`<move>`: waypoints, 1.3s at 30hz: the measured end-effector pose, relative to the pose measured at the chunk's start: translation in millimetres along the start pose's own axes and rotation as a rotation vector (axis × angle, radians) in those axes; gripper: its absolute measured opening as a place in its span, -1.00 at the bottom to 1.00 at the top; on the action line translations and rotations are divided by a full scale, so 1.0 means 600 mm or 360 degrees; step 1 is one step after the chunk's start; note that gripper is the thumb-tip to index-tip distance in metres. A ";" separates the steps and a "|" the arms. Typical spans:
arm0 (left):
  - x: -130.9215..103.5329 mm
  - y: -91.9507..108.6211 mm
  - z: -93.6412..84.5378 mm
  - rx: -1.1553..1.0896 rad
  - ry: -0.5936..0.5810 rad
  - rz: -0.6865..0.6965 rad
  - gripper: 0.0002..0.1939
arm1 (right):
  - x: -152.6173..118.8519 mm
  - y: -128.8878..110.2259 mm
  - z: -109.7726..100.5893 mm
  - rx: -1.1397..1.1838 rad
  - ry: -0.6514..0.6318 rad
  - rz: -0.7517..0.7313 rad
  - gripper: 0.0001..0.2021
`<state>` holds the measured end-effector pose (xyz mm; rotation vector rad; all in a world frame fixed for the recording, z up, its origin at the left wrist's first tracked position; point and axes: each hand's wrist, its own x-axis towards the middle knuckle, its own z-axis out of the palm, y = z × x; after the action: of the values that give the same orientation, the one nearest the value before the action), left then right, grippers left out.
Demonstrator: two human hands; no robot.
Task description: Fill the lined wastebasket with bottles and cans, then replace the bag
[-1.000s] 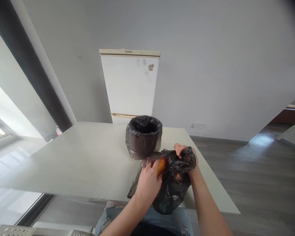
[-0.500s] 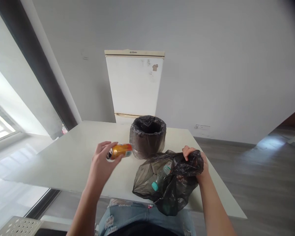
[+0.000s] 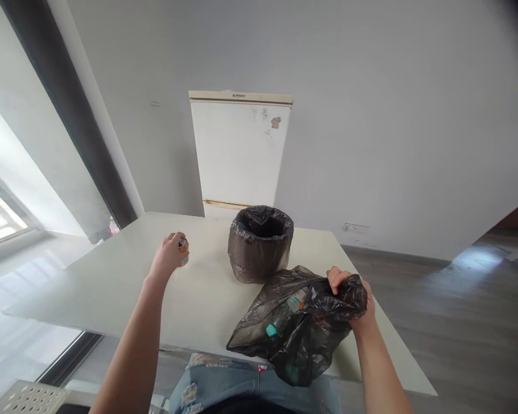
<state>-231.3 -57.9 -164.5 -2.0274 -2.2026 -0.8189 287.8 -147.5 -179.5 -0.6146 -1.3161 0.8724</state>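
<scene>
On the left part of the white table, my left hand (image 3: pixel 169 250) is wrapped round an orange drink can (image 3: pixel 183 253), which stands upright at the tabletop. My right hand (image 3: pixel 349 290) grips the gathered mouth of a black plastic bag (image 3: pixel 306 345) near the table's right front edge. Through the thin film show a clear plastic bottle (image 3: pixel 281 316) with a teal cap and a bit of something orange-red. Behind the bag stands a bin (image 3: pixel 261 253) lined with another black bag, its liner folded over the rim.
The white table (image 3: pixel 207 310) reaches from my lap toward a white fridge (image 3: pixel 242 152) by the grey wall. A perforated pale plastic seat (image 3: pixel 30 397) is at the lower left. A wall socket (image 3: pixel 356 228) sits low on the right.
My left hand has moved left and away from me, turning the can from lying sideways in the air to upright at the tabletop. My right hand still holds the bag, slightly farther right.
</scene>
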 end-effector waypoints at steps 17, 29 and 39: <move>-0.132 0.166 0.029 -0.0864 0.0964 0.0001 -0.81 | -0.003 -0.016 -0.007 0.0018 0.0015 -0.0238 -0.71; -0.327 0.438 0.125 -0.0876 -0.0543 0.0649 -0.72 | -0.013 -0.016 0.034 0.0101 0.0125 -0.0131 -0.68; -0.311 0.459 0.144 -0.0720 -0.0059 0.0837 -0.61 | -0.009 -0.022 0.033 0.0111 0.0086 -0.0169 -0.65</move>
<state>81.2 -192.2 -212.0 -2.6545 -1.4520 -1.2803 270.8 -161.3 -168.2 -0.5064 -1.2528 0.8060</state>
